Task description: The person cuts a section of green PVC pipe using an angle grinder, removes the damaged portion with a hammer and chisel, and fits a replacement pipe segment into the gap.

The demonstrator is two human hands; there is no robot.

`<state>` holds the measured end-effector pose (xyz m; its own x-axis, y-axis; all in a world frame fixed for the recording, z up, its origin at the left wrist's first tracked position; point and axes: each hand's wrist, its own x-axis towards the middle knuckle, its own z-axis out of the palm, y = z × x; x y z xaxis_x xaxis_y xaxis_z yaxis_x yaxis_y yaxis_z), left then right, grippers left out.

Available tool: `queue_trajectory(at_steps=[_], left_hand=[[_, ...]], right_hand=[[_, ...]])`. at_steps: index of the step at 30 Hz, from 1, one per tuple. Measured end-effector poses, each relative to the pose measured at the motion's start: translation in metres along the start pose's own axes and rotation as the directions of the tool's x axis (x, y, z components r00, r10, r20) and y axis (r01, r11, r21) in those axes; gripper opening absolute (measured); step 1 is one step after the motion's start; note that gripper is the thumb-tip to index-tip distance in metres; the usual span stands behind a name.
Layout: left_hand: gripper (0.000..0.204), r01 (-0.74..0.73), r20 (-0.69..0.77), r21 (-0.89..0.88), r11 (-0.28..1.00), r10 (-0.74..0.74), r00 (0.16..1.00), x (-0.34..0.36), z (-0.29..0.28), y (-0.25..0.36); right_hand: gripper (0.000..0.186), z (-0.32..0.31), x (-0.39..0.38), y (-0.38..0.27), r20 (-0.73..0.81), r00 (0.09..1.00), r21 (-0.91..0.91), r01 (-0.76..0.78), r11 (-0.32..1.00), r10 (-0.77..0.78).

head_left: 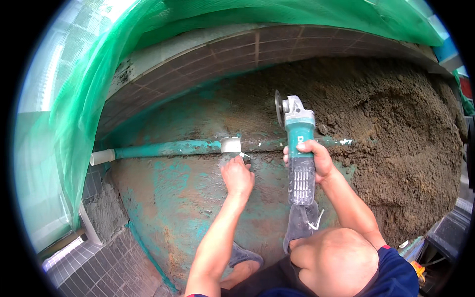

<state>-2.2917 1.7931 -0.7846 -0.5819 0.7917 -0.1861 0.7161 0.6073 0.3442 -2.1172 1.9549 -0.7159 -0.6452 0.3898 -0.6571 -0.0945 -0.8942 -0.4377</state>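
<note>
In my right hand (319, 159) is an angle grinder (301, 143) with a teal and grey body, my fingers wrapped round its middle. Its thin disc (278, 108) points away from me, apart from the pipe. A teal-coated pipe (173, 148) runs across the floor, with a square opening (230, 145) showing white inside its wall. Just below that opening, my left hand (237, 178) pinches a small piece of pipe (245, 158), white on one face and dark on another. My fingers partly hide it.
A large mound of damp soil or sand (396, 128) covers the right side and buries the pipe's far end. Green netting (84, 114) hangs at the left and back along a low tiled wall (237, 52). My feet in dark shoes (247, 256) stand on the stained floor.
</note>
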Motion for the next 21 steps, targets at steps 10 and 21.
queue_trajectory(at_steps=[10,21], left_hand=[[0.021,0.226,0.320,-0.742,0.631,0.038,0.947,-0.078,-0.014,0.123],[0.025,0.164,0.317,-0.767,0.620,0.145,0.937,-0.064,-0.014,0.062]], right_hand=[[0.046,-0.003,-0.018,-0.045,0.002,0.990,-0.171,0.138,0.976,-0.140],[0.055,0.018,-0.016,-0.017,0.154,0.988,-0.182,0.059,0.981,-0.031]])
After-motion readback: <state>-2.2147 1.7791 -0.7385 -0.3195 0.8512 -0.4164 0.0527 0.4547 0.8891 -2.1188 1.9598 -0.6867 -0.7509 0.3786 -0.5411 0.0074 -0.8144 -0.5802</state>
